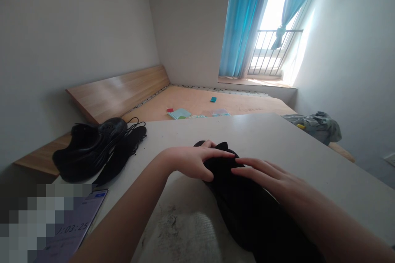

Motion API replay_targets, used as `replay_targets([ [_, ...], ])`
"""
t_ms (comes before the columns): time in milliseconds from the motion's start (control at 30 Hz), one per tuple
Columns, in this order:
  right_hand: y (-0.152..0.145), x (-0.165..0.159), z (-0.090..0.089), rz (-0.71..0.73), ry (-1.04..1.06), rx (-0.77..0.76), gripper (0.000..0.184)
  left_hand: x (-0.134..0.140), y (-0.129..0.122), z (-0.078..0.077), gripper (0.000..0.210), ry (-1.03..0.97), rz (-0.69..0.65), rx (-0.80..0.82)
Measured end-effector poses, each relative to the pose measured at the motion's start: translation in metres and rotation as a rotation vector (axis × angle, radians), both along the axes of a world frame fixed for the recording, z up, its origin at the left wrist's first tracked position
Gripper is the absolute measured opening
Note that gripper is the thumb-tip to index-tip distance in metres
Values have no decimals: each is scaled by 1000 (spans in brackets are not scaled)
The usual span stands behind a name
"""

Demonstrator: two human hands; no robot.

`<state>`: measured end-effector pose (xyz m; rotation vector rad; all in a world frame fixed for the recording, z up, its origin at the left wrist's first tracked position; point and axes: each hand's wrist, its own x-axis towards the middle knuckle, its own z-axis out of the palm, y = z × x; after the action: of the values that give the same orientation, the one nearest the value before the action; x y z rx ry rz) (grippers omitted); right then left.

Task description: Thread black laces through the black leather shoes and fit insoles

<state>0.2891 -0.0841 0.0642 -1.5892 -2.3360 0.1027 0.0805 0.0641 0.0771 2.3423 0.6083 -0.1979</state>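
A black shoe (pixel 240 213), its details mostly lost in darkness, lies at a slant in front of me on the white tabletop (pixel 253 131). Around its far end is my left hand (pixel 197 162), with the thumb on the near side and other fingers reaching over the far edge. My right hand (pixel 268 176) grips the shoe's upper right side, fingertips close to those of the left. A small dark flap sticks up beyond the fingers. Another black shoe (pixel 80 152), shiny and leather-like, stands at the left, with a flat black insole (pixel 125 156) and loose laces beside it.
A phone (pixel 77 222) showing a timer lies at the lower left, partly pixelated. Beyond the table is a bed (pixel 247 104) with a wooden headboard (pixel 120 90) and small packets on it. Grey clothing (pixel 321 127) lies at the right. Blue curtains (pixel 243 20) hang by the window.
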Motion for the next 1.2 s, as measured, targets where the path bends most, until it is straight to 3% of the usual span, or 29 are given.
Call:
replay_targets([
  [133,-2,15,-1,69,-182,152,47,0,-1,1,77,10,11,9],
  [267,7,19,-4,145,-241,212,43,0,-1,0,77,7,8,17],
  [500,28,23,-7,228,-197,110,41,0,-1,0,77,48,41,41],
  [600,22,30,1,146,-107,83,46,1,-4,3,75,46,47,44],
  [700,4,39,14,-73,-10,52,39,5,-11,8,75,106,131,61],
  [767,-11,43,20,-202,-47,70,38,8,-17,10,81,157,206,76],
  [833,-26,42,21,-240,-184,141,44,13,-25,12,88,189,250,72],
  [967,-46,30,11,-46,-434,331,71,22,-45,16,93,243,277,111],
  [1067,-48,20,7,101,-549,478,58,25,-55,18,90,256,288,150],
  [1200,-41,7,13,70,-639,490,40,23,-56,21,92,250,270,167],
])
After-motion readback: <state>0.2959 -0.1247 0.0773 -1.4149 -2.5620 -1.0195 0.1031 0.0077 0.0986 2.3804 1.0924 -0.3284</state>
